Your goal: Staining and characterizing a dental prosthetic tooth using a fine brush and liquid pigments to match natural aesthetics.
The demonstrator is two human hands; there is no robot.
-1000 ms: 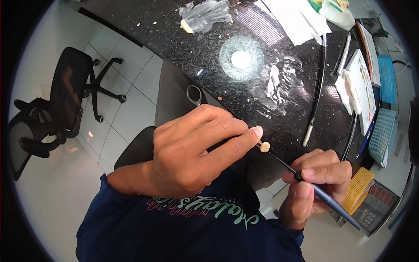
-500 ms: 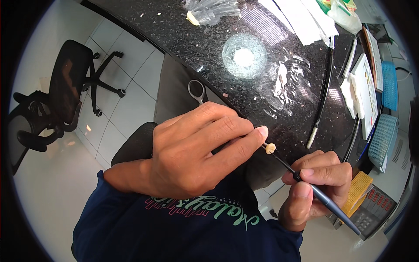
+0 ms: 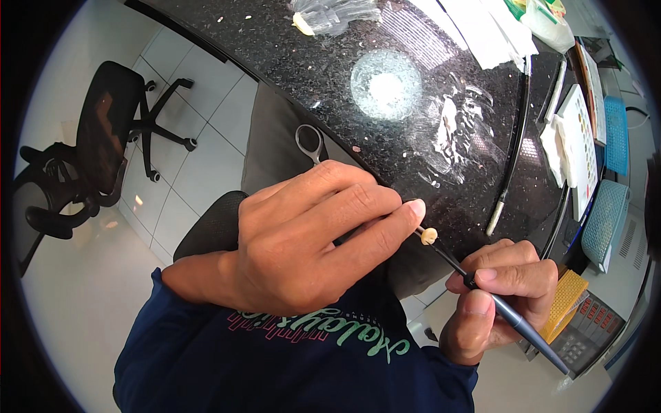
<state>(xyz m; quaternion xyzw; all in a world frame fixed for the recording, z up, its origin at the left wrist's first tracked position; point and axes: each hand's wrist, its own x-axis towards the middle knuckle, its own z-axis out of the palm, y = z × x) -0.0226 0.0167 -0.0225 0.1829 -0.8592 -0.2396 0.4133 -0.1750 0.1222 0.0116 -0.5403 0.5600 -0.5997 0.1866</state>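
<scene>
Both hands work just off the counter (image 3: 289,62) edge. Left hand (image 3: 310,248) pinches a small bead (image 3: 429,235); right hand (image 3: 499,296) grips a brush (image 3: 509,316) touching it.

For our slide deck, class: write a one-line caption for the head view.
Left hand holds a small cream piece on a holder while the right hand touches a fine brush to it.

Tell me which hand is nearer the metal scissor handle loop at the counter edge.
Left. The left hand lies just below the scissor handle loop, its knuckles nearly under it. The right hand, holding the dark slim tool, is well off to the right and lower.
</scene>
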